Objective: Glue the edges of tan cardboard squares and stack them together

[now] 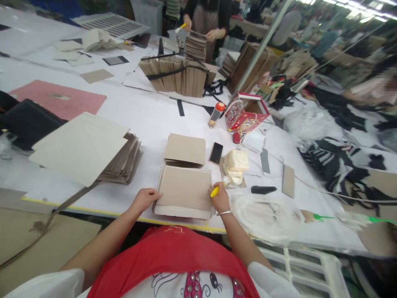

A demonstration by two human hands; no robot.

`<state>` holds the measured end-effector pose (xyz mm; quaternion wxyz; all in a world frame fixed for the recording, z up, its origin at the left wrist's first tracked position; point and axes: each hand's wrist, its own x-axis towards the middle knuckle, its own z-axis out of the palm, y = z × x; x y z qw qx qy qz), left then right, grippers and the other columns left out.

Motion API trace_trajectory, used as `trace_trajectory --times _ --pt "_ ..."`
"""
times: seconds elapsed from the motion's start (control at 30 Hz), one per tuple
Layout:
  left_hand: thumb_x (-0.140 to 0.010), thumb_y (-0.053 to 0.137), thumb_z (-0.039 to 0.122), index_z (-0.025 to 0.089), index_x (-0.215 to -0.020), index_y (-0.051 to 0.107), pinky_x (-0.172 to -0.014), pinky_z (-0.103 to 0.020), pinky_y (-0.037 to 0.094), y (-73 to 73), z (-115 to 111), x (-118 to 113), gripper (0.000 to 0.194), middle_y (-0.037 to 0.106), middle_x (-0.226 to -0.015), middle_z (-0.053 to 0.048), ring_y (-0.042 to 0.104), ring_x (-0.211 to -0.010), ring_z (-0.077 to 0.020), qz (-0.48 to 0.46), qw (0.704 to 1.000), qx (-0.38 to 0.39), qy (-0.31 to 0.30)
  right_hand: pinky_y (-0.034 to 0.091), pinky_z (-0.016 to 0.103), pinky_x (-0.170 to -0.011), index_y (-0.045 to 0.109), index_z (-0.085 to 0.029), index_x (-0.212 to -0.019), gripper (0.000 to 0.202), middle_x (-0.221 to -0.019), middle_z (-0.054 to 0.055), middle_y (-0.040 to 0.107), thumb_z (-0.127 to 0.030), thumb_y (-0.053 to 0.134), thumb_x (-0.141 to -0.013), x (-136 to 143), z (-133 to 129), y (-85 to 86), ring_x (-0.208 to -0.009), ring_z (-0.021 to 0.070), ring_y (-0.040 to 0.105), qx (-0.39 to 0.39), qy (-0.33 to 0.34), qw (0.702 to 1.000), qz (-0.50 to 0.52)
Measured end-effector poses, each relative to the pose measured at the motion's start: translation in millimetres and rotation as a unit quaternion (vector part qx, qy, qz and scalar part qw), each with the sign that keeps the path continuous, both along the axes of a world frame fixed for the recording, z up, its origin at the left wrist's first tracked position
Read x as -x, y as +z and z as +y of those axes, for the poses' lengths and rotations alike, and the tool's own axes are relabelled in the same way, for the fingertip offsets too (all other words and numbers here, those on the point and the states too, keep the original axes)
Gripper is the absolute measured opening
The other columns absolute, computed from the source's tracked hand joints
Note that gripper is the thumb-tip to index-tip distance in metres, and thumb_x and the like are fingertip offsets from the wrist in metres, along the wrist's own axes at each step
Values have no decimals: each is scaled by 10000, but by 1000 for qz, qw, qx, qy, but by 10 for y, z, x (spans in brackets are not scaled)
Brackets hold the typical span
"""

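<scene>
A tan cardboard sheet [184,188] lies on a low stack of larger pieces right in front of me. My left hand [145,200] pinches its left edge between closed fingers. At the right edge, my right hand [221,199] is closed around a yellow-handled brush [214,191], its pale tip pointing up and right; those fingers also touch the cardboard. Just behind lies another stack of cardboard sheets [185,148]. A block of pale, creamy glue-like stuff [236,161] sits on a piece of board to the right, close to the brush tip.
A phone [216,152], a red gift bag [246,116] and a black-handled tool [263,189] lie to the right. At left stands a tall stack of boards [124,161] under a white sheet [83,145]. Across the table, a co-worker [206,20] handles a cardboard stack.
</scene>
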<state>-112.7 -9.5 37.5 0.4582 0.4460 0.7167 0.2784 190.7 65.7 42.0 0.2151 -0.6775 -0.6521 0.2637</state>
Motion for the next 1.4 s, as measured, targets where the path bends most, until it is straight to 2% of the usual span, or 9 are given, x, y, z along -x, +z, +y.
trace_trajectory --times 0.17,0.37,0.63,1.07,1.23,1.4 --pt "-590 596 515 150 -553 633 -590 -233 347 24 43 4 369 574 -532 6 493 -598 -153 14 999 24 -27 359 268 -547 441 -213 -891 184 -649 -16 511 -303 433 -731 -21 1 -23 -580 170 512 -13 -6 1000 -17" --pt "-574 611 522 139 -578 636 -585 -237 352 10 45 -10 384 586 -540 -5 498 -587 -152 -5 999 42 -16 334 254 -526 438 -214 -898 186 -652 -13 516 -297 443 -732 -17 4 -33 -585 172 515 -8 -5 1000 -30" --pt "-558 615 515 142 -529 613 -557 -231 343 -36 64 -2 374 551 -498 7 479 -550 -137 -7 1000 23 -7 294 240 -508 461 -199 -906 200 -603 -21 485 -289 466 -728 31 29 40 -538 152 479 10 -1 997 -70" --pt "-528 639 459 127 -504 576 -485 -216 306 -89 75 51 339 462 -442 35 392 -473 -92 -52 999 14 7 264 238 -519 454 -199 -909 216 -627 -20 462 -321 496 -737 33 83 23 -527 130 412 31 11 995 -94" --pt "-521 628 464 125 -522 597 -464 -219 303 -72 72 69 340 456 -422 31 404 -462 -103 -60 998 13 -10 266 236 -520 458 -195 -923 225 -623 -20 462 -311 507 -736 45 81 22 -524 128 408 34 5 994 -99" --pt "-539 611 458 121 -544 613 -461 -219 293 4 83 64 337 481 -438 24 410 -459 -102 -50 998 16 -20 278 232 -522 469 -186 -936 239 -630 -14 479 -310 518 -738 48 88 29 -540 131 435 42 4 993 -107"
